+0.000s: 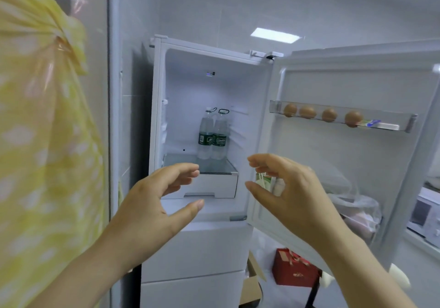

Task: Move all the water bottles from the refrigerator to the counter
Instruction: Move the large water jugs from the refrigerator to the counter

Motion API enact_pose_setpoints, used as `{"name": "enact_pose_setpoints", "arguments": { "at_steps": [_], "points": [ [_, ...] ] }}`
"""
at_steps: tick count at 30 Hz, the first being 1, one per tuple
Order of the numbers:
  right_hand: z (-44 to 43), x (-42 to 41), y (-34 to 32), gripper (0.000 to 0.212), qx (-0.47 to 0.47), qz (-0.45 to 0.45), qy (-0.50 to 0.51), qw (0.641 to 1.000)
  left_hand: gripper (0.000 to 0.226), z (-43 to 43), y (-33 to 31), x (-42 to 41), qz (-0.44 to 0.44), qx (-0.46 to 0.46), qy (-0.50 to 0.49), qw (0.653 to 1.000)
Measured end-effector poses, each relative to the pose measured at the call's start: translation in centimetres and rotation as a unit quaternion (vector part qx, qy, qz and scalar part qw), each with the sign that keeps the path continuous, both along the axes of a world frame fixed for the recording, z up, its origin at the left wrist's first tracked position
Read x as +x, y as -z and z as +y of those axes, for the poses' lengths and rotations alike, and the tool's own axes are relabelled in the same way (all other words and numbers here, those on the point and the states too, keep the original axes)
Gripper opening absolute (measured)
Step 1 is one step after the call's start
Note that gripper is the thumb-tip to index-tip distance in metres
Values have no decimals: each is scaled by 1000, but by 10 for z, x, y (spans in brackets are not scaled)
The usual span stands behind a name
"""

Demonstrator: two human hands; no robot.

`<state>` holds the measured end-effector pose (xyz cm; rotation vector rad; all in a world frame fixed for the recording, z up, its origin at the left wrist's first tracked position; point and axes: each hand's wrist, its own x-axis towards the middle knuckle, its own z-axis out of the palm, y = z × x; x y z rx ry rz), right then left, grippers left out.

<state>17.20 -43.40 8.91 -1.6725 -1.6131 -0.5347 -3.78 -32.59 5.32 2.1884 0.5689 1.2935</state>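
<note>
Two clear water bottles with green labels, one on the left (205, 136) and one on the right (220, 137), stand upright side by side on the glass shelf (181, 162) at the back of the open white refrigerator (197, 243). My left hand (152, 203) and my right hand (285, 188) are both raised in front of the fridge opening, fingers loosely curved and holding nothing. Both hands are well short of the bottles.
The fridge door (345, 165) swings open to the right, with several eggs (307, 112) in its upper rack and bagged items in a lower rack. A yellow patterned cloth (40, 141) hangs close on the left. A red box (295, 269) sits on the floor.
</note>
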Motion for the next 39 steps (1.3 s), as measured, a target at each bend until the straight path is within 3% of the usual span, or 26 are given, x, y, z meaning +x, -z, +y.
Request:
{"name": "enact_pose_setpoints", "arguments": {
  "at_steps": [18,39],
  "points": [
    [148,124,1,39,7,23,-53,998,46,129,-6,118,1,9,-41,999],
    [347,154,11,38,24,90,-10,996,43,347,-9,168,0,7,10,1000]
  ]
}}
